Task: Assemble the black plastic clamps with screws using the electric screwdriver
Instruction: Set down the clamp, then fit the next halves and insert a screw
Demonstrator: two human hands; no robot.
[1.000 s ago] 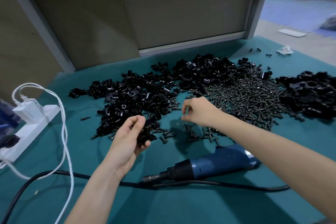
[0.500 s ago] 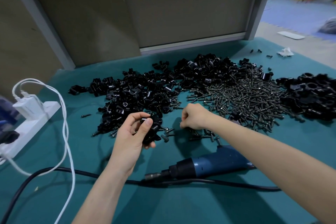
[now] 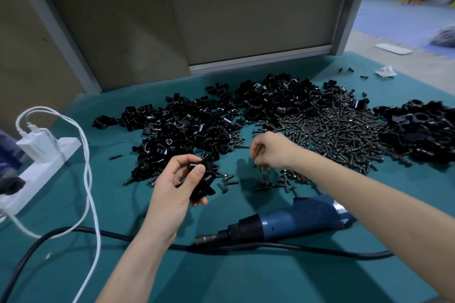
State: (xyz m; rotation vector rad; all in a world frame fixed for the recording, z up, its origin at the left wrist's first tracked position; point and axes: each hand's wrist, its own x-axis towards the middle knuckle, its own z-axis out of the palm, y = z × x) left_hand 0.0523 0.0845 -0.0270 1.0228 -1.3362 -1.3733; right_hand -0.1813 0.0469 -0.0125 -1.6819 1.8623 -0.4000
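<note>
Since a second ago the left hand (image 3: 177, 186) has turned the black clamp (image 3: 203, 181) up into view, thumb now laid over its top. The right hand (image 3: 274, 152) has barely shifted. Both hover just beyond the electric screwdriver (image 3: 295, 220), which lies on the teal surface (image 3: 246, 278), bit pointing left. The left grip is closed round the clamp. The right grip is curled, knuckles up, fingertips pinching a thin screw (image 3: 257, 154). Farther beyond the screwdriver lie the clamp-part heap (image 3: 187, 128) and the screw heap (image 3: 339, 135); off to its far right, a heap of black pieces (image 3: 423, 130); far to its left, a white power strip (image 3: 41, 167).
</note>
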